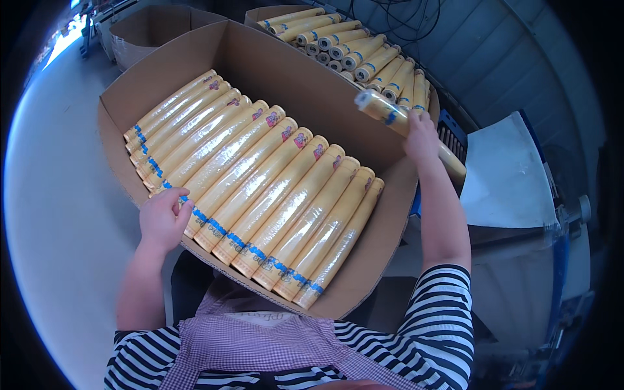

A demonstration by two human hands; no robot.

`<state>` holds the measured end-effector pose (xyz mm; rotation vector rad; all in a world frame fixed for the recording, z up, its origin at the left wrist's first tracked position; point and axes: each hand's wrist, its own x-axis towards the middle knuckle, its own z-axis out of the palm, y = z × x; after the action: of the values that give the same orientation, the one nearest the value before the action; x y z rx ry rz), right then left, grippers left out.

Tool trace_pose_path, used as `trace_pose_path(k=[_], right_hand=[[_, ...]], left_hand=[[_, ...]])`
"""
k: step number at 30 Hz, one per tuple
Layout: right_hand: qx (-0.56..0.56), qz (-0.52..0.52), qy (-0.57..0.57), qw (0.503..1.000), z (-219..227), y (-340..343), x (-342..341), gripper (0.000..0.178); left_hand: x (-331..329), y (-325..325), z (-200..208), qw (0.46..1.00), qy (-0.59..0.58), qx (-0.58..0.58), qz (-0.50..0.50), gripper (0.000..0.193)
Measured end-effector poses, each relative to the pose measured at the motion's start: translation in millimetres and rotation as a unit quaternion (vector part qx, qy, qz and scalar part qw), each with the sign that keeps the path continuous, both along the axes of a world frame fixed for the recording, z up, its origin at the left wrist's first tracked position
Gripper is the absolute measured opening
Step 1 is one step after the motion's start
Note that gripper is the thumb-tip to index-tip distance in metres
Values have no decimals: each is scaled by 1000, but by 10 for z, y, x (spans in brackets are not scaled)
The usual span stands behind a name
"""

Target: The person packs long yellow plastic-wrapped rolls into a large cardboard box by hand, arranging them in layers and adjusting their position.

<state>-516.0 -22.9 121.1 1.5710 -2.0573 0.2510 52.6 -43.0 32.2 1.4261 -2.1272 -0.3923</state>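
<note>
Over the right wall of a large cardboard box, my right hand is closed around the middle of a yellow film-wrapped roll. That roll is held at a slant, its far end with a blue mark pointing left and away. Inside the box lies a row of similar yellow wrapped rolls, side by side, with blue bands at their near ends and small red pictures at their far ends. At the box's near left rim, my left hand has its fingers curled over the edge, close to the rolls' ends.
Behind the box, more yellow rolls are stacked in another carton. An open cardboard box stands at the far left. To the right is a surface with a white sheet. Black cables hang by the back wall.
</note>
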Motion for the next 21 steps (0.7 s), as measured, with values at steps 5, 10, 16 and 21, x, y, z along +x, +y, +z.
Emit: trace_pose_path(k=[5,10,16,21], right_hand=[[-16,276,25,961,-303,-1083,1865,27],[108,351,63,928,-1082,-2018,3444,30],[339,359,25,869,-1726,-2613,4664,34],[427,339,-44,837,-1872,-2634,5046,42]], left_hand=[[59,10,-30,999,29,-36,-9,21],[78,9,35,997,35,-56,-36,22],[116,-52,39,995,19,-52,-77,25],[140,-130,-39,993,52,-78,-67,28]])
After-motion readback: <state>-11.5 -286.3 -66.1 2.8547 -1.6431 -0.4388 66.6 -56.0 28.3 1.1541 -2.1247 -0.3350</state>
